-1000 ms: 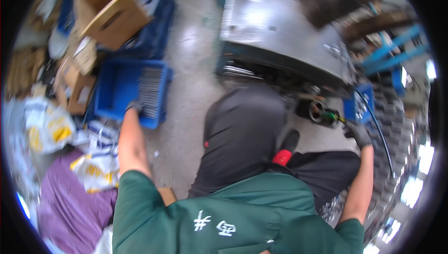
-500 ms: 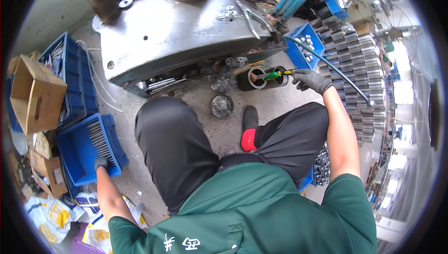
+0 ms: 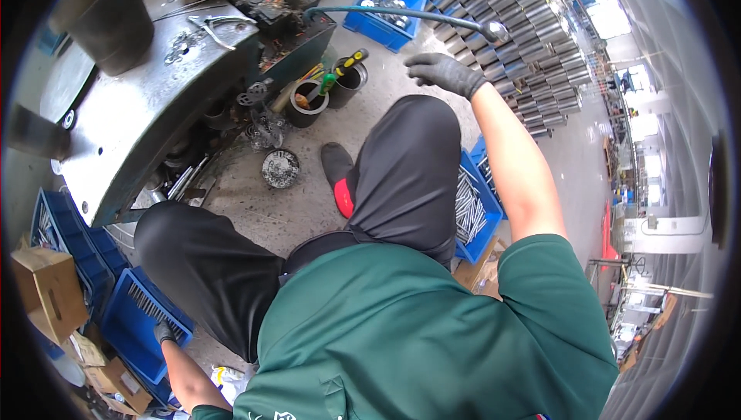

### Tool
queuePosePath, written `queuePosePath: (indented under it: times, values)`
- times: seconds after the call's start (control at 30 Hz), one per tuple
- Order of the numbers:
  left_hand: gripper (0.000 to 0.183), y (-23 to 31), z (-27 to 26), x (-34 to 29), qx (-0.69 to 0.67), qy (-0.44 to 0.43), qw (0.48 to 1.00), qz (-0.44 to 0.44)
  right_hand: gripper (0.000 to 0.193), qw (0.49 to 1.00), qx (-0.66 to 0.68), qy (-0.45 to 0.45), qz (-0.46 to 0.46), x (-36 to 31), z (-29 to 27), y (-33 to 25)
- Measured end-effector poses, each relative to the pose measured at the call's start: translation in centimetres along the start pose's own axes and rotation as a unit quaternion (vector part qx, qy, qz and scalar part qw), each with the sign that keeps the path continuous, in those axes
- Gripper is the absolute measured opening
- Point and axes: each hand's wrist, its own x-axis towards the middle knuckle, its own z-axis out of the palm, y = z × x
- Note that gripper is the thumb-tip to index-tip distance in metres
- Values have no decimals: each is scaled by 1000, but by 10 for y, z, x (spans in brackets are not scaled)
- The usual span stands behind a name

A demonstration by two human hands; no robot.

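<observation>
My right hand (image 3: 446,74), in a dark grey glove, is raised over the floor with nothing in it. Its fingers are stretched out, near a long tube with a round metal end (image 3: 494,31). To its left, a tool with a green and yellow handle (image 3: 328,84) leans in a dark cylindrical pot (image 3: 307,115). At the lower left, my gloved left hand (image 3: 164,333) is at the inner edge of a blue bin (image 3: 127,327). It lies against a row of thin metal rods (image 3: 147,302); its fingers are mostly hidden.
A metal-topped bench (image 3: 131,119) stands ahead, with pliers (image 3: 210,30) on it. Metal cylinders (image 3: 509,3) are stacked at the right. Blue bins hold small metal parts (image 3: 386,1) and long bolts or rods (image 3: 469,208). A small round container (image 3: 280,168) sits by my foot.
My right hand has drawn away from the green and yellow tool, which stays in the pot. The view has turned right; my left hand remains at the blue bin.
</observation>
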Motion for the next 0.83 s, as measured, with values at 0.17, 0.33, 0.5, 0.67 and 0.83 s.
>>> queuePosePath:
  times: [0.17, 0.33, 0.5, 0.67, 0.83]
  values:
    - [42, 23, -47, -27, 114, 83, 987, 80, 43, 989, 14, 77, 124, -54, 16, 199]
    - [52, 109, -55, -45, 229, 152, 942, 191, 35, 897, -412, -104, 122, -174, 84, 427]
    - [65, 220, -141, -103, 162, 281, 897, 300, 50, 840, 154, 60, 517, -216, 221, 428]
    - [63, 353, -183, -123, 16, 305, 894, 328, 67, 844, 80, 104, 520, -215, 291, 454]
    - [59, 465, -245, -137, -216, 259, 862, 379, 80, 822, 60, 131, 551, -192, 274, 396]
